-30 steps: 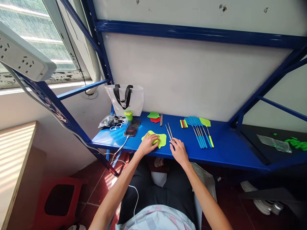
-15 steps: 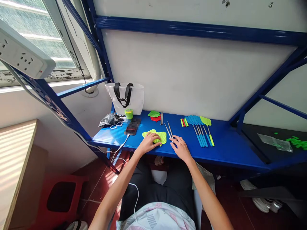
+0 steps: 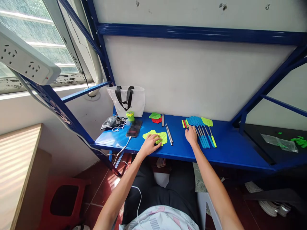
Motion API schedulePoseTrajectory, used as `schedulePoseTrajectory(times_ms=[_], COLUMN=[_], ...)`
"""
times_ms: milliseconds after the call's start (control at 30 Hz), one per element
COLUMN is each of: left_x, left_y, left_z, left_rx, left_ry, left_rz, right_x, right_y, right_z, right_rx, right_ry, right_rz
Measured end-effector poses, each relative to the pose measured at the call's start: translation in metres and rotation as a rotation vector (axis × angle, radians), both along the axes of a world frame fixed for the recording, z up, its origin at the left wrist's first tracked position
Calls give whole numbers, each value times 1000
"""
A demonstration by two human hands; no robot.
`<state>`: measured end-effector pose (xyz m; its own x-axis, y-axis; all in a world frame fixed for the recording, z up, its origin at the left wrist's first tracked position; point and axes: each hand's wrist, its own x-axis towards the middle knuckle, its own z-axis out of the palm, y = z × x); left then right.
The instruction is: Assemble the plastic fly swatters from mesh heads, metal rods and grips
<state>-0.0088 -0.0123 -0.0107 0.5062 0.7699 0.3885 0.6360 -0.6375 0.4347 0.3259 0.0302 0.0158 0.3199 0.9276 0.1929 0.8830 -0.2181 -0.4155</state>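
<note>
My left hand [image 3: 150,145] rests with fingers spread on the yellow-green mesh paddle heads [image 3: 163,136] on the blue table. My right hand [image 3: 191,134] reaches to the short coloured handles [image 3: 184,124], its fingertips at a green one; whether it grips that one is too small to tell. Metal rods [image 3: 169,134] lie side by side between my hands, with more rods [image 3: 162,120] behind them. A green and a red mesh head [image 3: 157,120] overlap at the back. Blue paddles with handles [image 3: 203,137] and one yellow-green paddle [image 3: 213,141] lie right of my right hand.
At the table's left stand a white bag [image 3: 137,99] and a green tub [image 3: 130,116], near scissors [image 3: 115,129], a plastic bag [image 3: 110,122] and a blurred dark device [image 3: 134,128] with a white cable. Blue frame posts flank the table [image 3: 230,156].
My right hand has moved right, from the two metal rods to the short handles. The rods now lie closer together. My left hand stays on the yellow-green heads. The view has shifted slightly.
</note>
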Motion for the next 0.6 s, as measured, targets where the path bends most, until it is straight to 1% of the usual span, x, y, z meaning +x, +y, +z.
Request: schedulePoseTrajectory(times_ms=[33,100,233,367,500,600], left_x=[0,0,0,0,0,1], left_y=[0,-1,-1,-1,0,0], left_z=[0,0,0,1,1,1], left_rx=[-4,-11,-7,-1,0,-1], left_ry=[2,6,13,22,20,15], left_rz=[-2,-6,-5,-8,-15,-21], right_x=[5,13,22,32,41,42], right_y=[11,29,51,58,58,56], right_z=[5,12,14,13,15,17], right_rx=[-27,-75,-148,-184,-209,-208], right_ry=[-14,-24,-24,-16,-11,-26], right_rz=[-50,-102,-133,-149,-131,-118])
